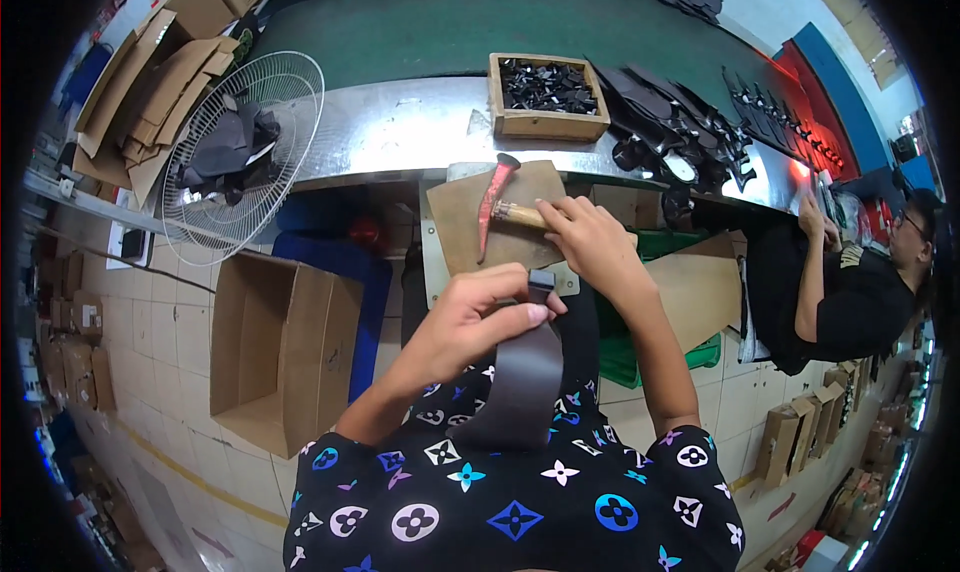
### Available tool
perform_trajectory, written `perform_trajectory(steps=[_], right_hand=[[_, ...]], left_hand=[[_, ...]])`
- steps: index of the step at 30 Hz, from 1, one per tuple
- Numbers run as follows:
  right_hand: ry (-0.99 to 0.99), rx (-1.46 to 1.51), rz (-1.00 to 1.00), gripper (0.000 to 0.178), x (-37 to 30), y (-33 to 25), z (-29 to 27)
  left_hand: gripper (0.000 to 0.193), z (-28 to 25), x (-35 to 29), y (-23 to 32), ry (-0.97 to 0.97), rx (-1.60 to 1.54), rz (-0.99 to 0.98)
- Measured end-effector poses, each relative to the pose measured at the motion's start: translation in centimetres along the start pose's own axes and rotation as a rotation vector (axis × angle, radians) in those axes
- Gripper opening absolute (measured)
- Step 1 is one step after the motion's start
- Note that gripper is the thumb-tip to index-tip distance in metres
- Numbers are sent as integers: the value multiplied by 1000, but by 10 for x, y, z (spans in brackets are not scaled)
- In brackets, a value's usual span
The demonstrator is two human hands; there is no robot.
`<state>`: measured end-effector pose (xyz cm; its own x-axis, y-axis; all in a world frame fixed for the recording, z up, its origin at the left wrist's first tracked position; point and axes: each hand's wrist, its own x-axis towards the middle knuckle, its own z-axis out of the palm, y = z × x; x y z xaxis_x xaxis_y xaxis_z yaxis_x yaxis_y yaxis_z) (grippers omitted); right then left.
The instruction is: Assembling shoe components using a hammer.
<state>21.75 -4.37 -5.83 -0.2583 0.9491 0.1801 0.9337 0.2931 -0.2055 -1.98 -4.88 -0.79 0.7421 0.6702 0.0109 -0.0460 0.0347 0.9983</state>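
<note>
My left hand [462,320] is closed around the narrow end of a dark, flat shoe sole [523,387]. A small black block, which looks like a heel, sticks up between its fingers, and the wide end of the sole hangs toward my lap. My right hand [597,244] grips the wooden handle of a hammer [494,205]. The hammer's long, curved red head lies over a brown board [452,222] in front of me, its round striking face pointing away from me. Both hands are near the board's close edge, a little apart.
A wooden box [552,125] of small black pieces stands on the metal bench [390,137]. Right of it lie several dark soles with heels [670,122]. A white wire basket [300,162] with dark pieces and a cardboard box [315,357] are left; a seated co-worker [865,297] is right.
</note>
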Motion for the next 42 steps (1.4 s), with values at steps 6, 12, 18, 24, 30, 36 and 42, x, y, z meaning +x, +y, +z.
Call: perform_trajectory(steps=[6, 12, 18, 24, 30, 36, 42], right_hand=[[18, 1580, -82, 44, -19, -51, -15], [-66, 1827, -103, 55, -37, -68, -17], [-63, 1865, -116, 55, -38, -64, -16], [-1, 1832, -98, 55, -39, -64, -7], [-61, 1724, 137, 36, -46, -66, -43], [89, 1250, -1, 30, -43, -65, -44], [145, 1244, 7, 27, -42, -61, -13]], left_hand=[[28, 8, -10, 7, -130, -183, -144], [25, 20, -10, 17, -174, -379, -220], [24, 26, -8, 8, -225, -504, -236], [25, 28, -9, 12, -189, -568, -310], [26, 26, -6, 13, -97, -520, -373], [29, 32, -7, 11, -85, -535, -357], [31, 34, -9, -1, 70, -387, -454]])
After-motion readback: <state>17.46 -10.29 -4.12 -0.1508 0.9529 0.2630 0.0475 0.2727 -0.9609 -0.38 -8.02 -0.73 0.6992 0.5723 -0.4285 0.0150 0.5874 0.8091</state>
